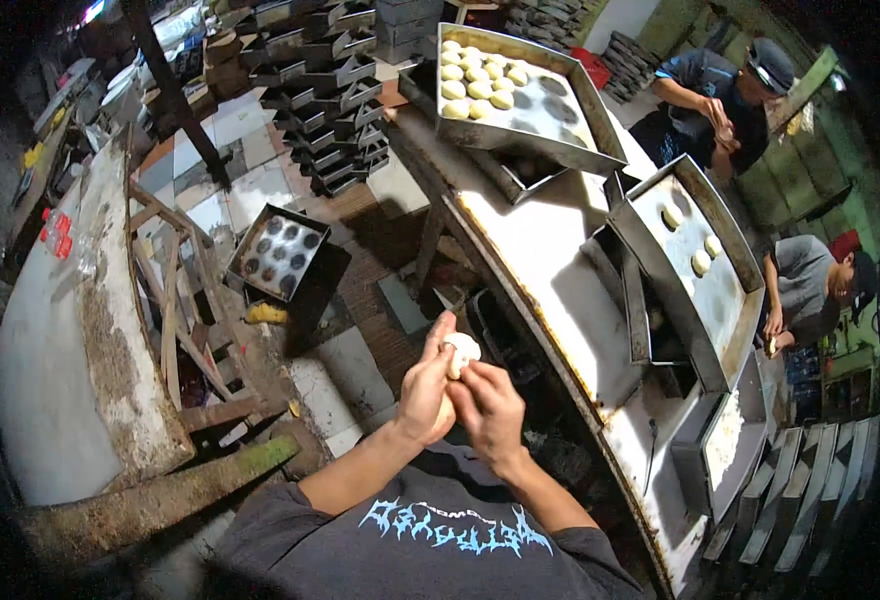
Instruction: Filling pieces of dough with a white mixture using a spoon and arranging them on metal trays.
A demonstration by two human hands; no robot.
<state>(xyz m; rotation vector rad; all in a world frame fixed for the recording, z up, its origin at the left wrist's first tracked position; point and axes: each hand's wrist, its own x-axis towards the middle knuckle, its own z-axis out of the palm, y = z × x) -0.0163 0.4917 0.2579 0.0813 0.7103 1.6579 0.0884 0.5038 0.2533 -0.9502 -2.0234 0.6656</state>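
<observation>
closest to the camera was my own dark t-shirt with the pale blue print, and both forearms came up out of it to meet in front of my chest. the left hand was cupped, fingers half curled, around a small ball of white dough, which sat up at its fingertips with the thumb side behind it. the right hand was just beside and a bit below, fingers bent in and pinching at the underside of the same lump, so both hands had hold of it and neither was flat open. my guess was that the dough was light, soft and a little tacky, the kind that dents if squeezed, so it wanted a loose cradle from under and round the sides rather than a hard grip. it was held up off everything, over the gap beside the long floury work table. further out on that table sat a metal tray with rows of shaped dough balls, and a second tray holding only a few.
</observation>
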